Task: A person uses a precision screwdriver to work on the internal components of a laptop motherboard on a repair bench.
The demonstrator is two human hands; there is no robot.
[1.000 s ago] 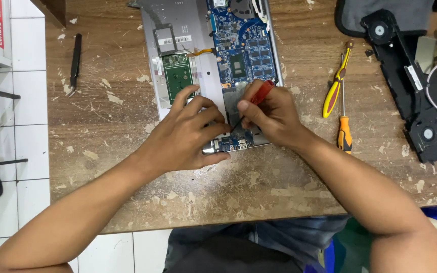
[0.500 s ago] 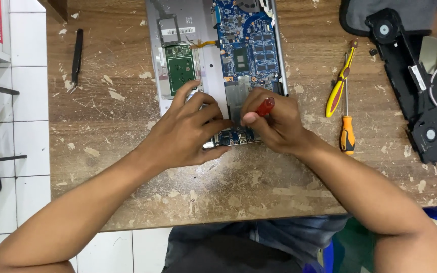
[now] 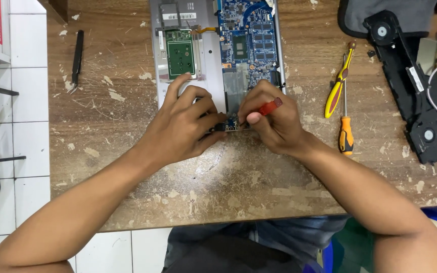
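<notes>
An opened silver laptop base (image 3: 209, 55) lies on the worn wooden table (image 3: 127, 151), with a blue circuit board (image 3: 249, 35) and a small green board (image 3: 180, 53) exposed. My left hand (image 3: 180, 126) rests on the laptop's near edge, fingers pressing down on the casing. My right hand (image 3: 269, 121) grips a small red-handled screwdriver (image 3: 269, 106), its tip pointed down at the near corner of the blue board, between the two hands.
A yellow-handled screwdriver (image 3: 337, 86) and an orange-handled one (image 3: 346, 132) lie right of the laptop. A black plastic part with fans (image 3: 416, 86) sits at the far right. A thin black tool (image 3: 78, 53) lies at the left. White floor tiles (image 3: 21, 101) border the table.
The view has shifted so the laptop sits a little lower in the frame. Both hands stay at the laptop's near edge; the red screwdriver has tilted slightly in my right hand.
</notes>
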